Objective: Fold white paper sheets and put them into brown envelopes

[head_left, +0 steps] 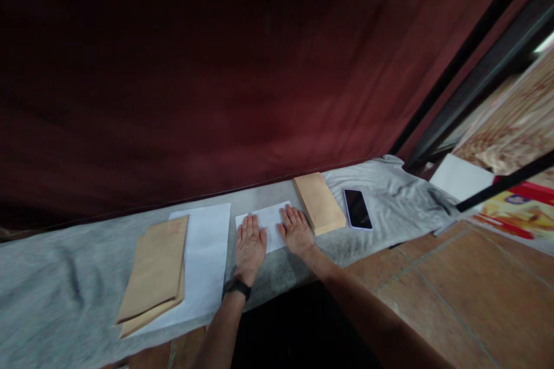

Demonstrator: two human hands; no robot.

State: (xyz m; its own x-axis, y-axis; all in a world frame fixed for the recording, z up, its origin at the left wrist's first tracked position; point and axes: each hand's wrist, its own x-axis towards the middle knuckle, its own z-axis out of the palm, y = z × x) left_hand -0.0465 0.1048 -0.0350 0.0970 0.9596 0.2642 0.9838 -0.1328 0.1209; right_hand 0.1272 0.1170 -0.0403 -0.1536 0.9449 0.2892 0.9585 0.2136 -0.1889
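Observation:
My left hand (250, 245) and my right hand (296, 229) both lie flat, fingers stretched out, on a small folded white paper (269, 218) that rests on a grey cloth (64, 294). A black band sits on my left wrist. A white sheet (206, 253) lies just left of my left hand. Brown envelopes (156, 268) are stacked on that sheet's left side. Another stack of brown envelopes (319, 203) lies just right of my right hand.
A black phone (357, 209) lies face up on the cloth, right of the envelope stack. A dark red curtain (216, 69) hangs behind. Tiled floor (454, 288) spreads to the right, with a white sheet (461, 177) and printed material (519, 213) beyond a black bar.

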